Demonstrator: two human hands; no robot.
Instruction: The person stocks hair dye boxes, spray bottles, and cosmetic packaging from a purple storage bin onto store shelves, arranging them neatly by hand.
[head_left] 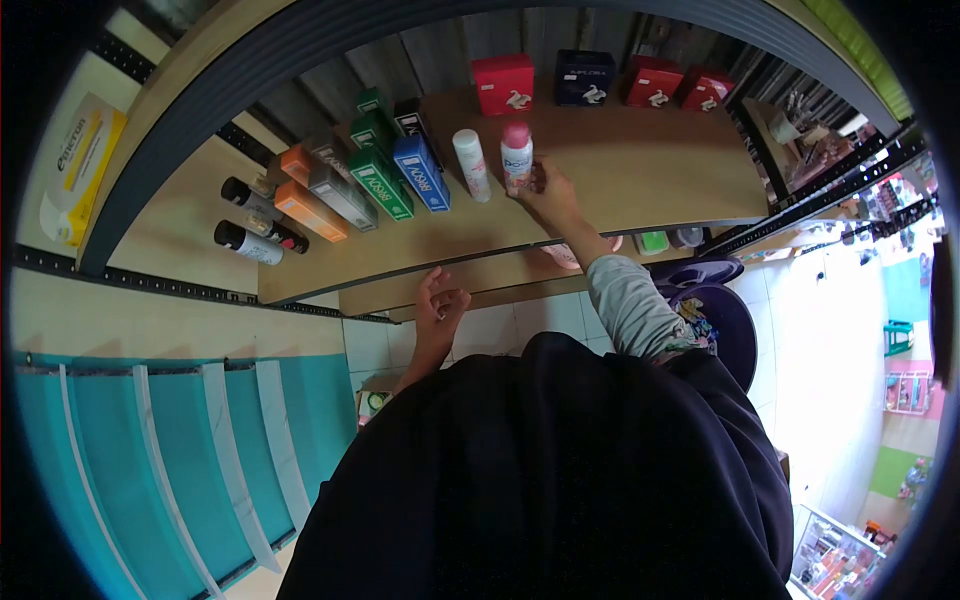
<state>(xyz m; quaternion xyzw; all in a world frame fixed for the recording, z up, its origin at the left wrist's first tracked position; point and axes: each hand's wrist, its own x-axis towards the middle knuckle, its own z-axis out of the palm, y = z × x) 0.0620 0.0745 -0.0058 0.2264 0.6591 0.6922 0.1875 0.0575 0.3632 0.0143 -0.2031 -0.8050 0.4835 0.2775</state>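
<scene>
On the wooden shelf (640,170), my right hand (550,194) has its fingers closed round the lower part of a pink-capped spray can (516,158), which stands upright. Just left of it is a white-capped spray can (471,165), untouched. My left hand (439,303) hangs in front of the shelf's edge with its fingers loosely curled and apart, holding nothing. Farther left stand a blue box (422,173), a green box (381,182), a grey box (343,195) and an orange box (310,210), with more boxes behind them.
Dark-capped bottles (248,242) stand at the shelf's left end. Along the back are red boxes (503,85) and a dark blue box (584,78). A yellow-and-white pack (82,170) is at far left. Below right is a dark purple bin (735,335); a lower shelf runs underneath.
</scene>
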